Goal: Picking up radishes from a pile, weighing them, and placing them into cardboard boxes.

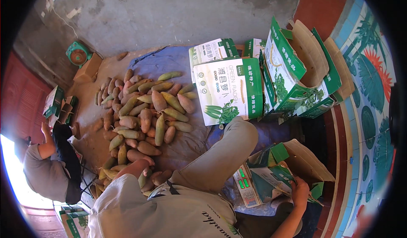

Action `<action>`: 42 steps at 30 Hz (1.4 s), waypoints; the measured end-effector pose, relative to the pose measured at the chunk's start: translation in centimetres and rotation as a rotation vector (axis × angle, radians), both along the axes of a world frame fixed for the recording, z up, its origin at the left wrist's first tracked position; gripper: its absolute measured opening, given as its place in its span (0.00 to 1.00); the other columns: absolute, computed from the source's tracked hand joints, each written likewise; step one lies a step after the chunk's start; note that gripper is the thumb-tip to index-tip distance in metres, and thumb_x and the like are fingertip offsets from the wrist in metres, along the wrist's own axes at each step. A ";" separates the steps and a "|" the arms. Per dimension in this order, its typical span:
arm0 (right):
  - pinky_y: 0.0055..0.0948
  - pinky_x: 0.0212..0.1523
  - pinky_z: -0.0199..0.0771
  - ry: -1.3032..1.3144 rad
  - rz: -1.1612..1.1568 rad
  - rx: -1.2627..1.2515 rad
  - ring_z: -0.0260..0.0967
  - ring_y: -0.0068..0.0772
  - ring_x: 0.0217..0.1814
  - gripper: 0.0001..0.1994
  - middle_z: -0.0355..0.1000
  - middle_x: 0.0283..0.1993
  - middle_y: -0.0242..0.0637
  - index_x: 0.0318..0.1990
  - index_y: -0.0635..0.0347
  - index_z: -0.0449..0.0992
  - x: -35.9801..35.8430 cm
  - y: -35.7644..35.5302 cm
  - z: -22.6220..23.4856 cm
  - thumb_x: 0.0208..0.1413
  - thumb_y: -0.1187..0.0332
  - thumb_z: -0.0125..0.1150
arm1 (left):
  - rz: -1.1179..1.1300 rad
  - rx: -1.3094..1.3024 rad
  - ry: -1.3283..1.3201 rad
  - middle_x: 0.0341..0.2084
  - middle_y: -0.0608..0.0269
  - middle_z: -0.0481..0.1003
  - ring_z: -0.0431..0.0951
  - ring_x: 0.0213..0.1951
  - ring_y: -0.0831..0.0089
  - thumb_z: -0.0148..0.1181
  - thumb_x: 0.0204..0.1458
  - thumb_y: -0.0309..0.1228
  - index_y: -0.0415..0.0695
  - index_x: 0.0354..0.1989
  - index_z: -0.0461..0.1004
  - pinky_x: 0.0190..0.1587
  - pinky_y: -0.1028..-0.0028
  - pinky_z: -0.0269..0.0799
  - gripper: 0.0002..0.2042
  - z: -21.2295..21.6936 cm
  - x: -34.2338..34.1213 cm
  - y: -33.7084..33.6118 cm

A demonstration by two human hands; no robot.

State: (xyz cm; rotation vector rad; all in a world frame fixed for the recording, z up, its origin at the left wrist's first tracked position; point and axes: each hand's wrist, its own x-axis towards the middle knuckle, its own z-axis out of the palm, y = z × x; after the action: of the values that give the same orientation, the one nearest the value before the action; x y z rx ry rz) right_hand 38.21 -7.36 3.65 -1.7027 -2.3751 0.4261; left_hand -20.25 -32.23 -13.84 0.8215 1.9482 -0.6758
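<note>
My right hand [300, 191] grips the edge of an open green-and-white carton [271, 175], its fingers closed over the cardboard. That carton rests tilted on a weighing scale [246, 187] with a green-lit display, close to my right knee. On my other side, my left hand [142, 166] is at the near edge of a heap of radishes [145, 119], some green and some brownish-red. Its fingers look curled, and whatever they hold is hidden. The heap lies partly on a dark blue sheet [186, 140].
Closed cartons [222, 91] and open upright ones [292, 64] stand against the wall ahead and right. Far left, another person [46, 170] sits beside more cartons [63, 104]. A green fan [78, 53] stands near a brown box [88, 68]. A tiled wall [364, 110] runs along the right.
</note>
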 end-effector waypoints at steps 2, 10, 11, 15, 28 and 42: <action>0.41 0.36 0.68 0.000 0.011 0.023 0.70 0.51 0.36 0.06 0.72 0.31 0.47 0.31 0.61 0.74 0.0 -0.1 -0.1 0.44 0.72 0.62 | -0.018 -0.001 -0.013 0.47 0.48 0.71 0.72 0.50 0.63 0.67 0.39 0.37 0.44 0.49 0.68 0.48 0.64 0.69 0.26 1.0 0.1 1.9; 0.41 0.37 0.69 0.039 0.018 0.048 0.71 0.50 0.36 0.07 0.73 0.31 0.45 0.31 0.60 0.75 0.5 -0.9 0.3 0.43 0.71 0.62 | -0.126 0.271 0.042 0.44 0.47 0.72 0.73 0.46 0.59 0.68 0.39 0.39 0.39 0.45 0.69 0.46 0.63 0.69 0.26 4.2 0.6 7.0; 0.42 0.37 0.69 0.033 0.026 0.045 0.70 0.50 0.36 0.06 0.73 0.31 0.45 0.31 0.60 0.75 0.4 -0.9 0.2 0.43 0.71 0.62 | -0.157 0.543 0.145 0.40 0.47 0.74 0.74 0.42 0.55 0.69 0.37 0.40 0.39 0.43 0.69 0.44 0.63 0.70 0.26 3.9 0.6 7.0; 0.41 0.39 0.69 0.025 0.014 -0.014 0.71 0.51 0.37 0.07 0.73 0.33 0.48 0.31 0.61 0.76 0.2 -0.9 0.0 0.43 0.72 0.62 | -0.022 1.080 0.261 0.33 0.48 0.74 0.75 0.36 0.52 0.70 0.36 0.40 0.39 0.40 0.67 0.39 0.62 0.70 0.25 7.9 3.1 11.7; 0.41 0.37 0.70 -0.001 0.084 0.076 0.71 0.46 0.35 0.06 0.73 0.29 0.43 0.30 0.58 0.75 1.4 -1.3 -1.1 0.45 0.68 0.61 | 0.345 1.492 -0.892 0.33 0.60 0.72 0.74 0.31 0.75 0.64 0.47 0.28 0.38 0.41 0.67 0.34 0.76 0.74 0.16 25.5 21.2 23.8; 0.42 0.38 0.70 -0.041 0.067 0.005 0.71 0.49 0.36 0.08 0.73 0.31 0.46 0.31 0.60 0.77 0.2 -1.3 -0.2 0.45 0.66 0.61 | -0.057 1.162 -1.298 0.49 0.55 0.65 0.69 0.50 0.69 0.55 0.52 0.23 0.42 0.54 0.60 0.52 0.71 0.66 0.20 19.6 36.3 28.3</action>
State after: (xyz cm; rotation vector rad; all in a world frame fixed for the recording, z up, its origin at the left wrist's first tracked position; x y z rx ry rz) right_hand 38.39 -8.66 3.45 -1.6492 -2.4664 0.3987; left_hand 16.03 -3.92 5.79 1.4512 0.9041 0.9512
